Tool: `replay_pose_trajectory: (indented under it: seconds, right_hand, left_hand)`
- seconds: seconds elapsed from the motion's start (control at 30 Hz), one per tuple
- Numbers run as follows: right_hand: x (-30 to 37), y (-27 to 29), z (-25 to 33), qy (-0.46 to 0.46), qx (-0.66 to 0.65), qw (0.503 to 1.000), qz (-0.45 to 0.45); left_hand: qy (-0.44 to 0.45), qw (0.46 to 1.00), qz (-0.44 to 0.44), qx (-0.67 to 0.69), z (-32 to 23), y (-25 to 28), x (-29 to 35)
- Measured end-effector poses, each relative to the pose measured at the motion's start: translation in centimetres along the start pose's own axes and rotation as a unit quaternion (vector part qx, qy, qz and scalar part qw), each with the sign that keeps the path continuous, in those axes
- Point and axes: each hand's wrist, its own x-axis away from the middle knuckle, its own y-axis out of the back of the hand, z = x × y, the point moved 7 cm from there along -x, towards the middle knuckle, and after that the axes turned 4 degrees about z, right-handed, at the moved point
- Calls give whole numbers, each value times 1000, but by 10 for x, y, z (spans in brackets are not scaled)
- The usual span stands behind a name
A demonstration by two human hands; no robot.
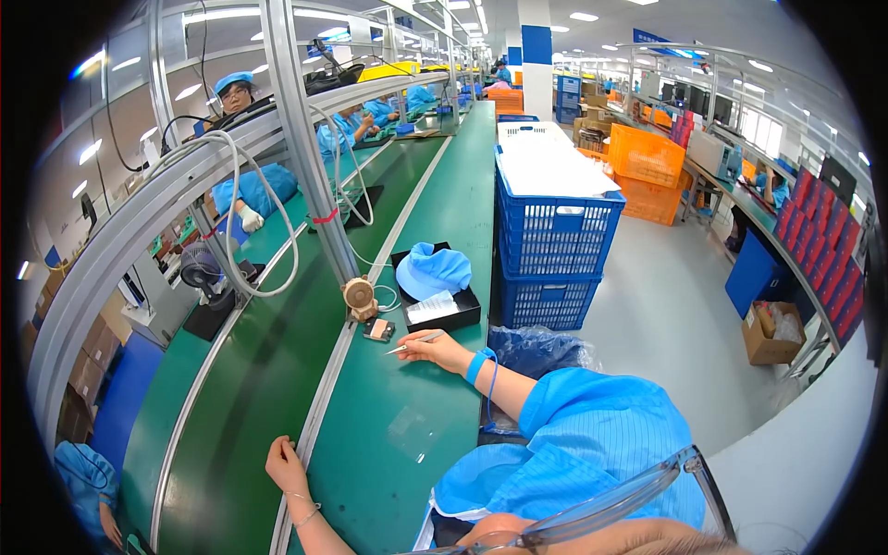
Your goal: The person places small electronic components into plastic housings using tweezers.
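Note:
My right hand (424,348) is closed on slim metal tweezers (401,350), whose tip points left above the green bench (370,421). A blue band circles that wrist. Just beyond the tip lies a small dark block with a tan top (378,329). My left hand (285,465) is at the metal rail beside the green conveyor belt (245,421), fingers curled in; whatever they hold, if anything, is hidden. Between my arms, a thin clear plastic sheet (413,433) rests on the bench. Farther off, a black tray (467,310) holds a blue cap (435,268) and a white paper packet (432,307).
A metal post (310,139) rises by the belt, with a round tan device (359,294) at its foot and a looping white cable (294,250). Stacked blue crates (560,240) stand right of the bench. Across the belt, a co-worker's gloved hand (251,219) shows.

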Motion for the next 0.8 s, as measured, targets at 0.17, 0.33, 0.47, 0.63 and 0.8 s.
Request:
replay_pose_trajectory:
  seconds: [0.17, 0.33, 0.47, 0.63, 0.8]
  right_hand:
    - [1, 3, -1, -1, -1, 1000, 3]
    - [0, 0, 0, -5, 14, 1000, 4]
    - [0, 4, -2, -6, 11, 1000, 2]
    - [0, -1, 1, -2, 11, 1000, 4]
    - [-1, 1, -2, -3, 9, 1000, 7]
  left_hand:
    - [-6, 1000, 2, -10, -6, 1, 0]
    - [8, 1000, 5, -4, -1, 1, 0]
    - [-5, 1000, 7, -1, -6, 0, -1]
    - [-5, 1000, 7, -8, -1, 1, 0]
    - [-5, 1000, 12, -11, -4, 1, -1]
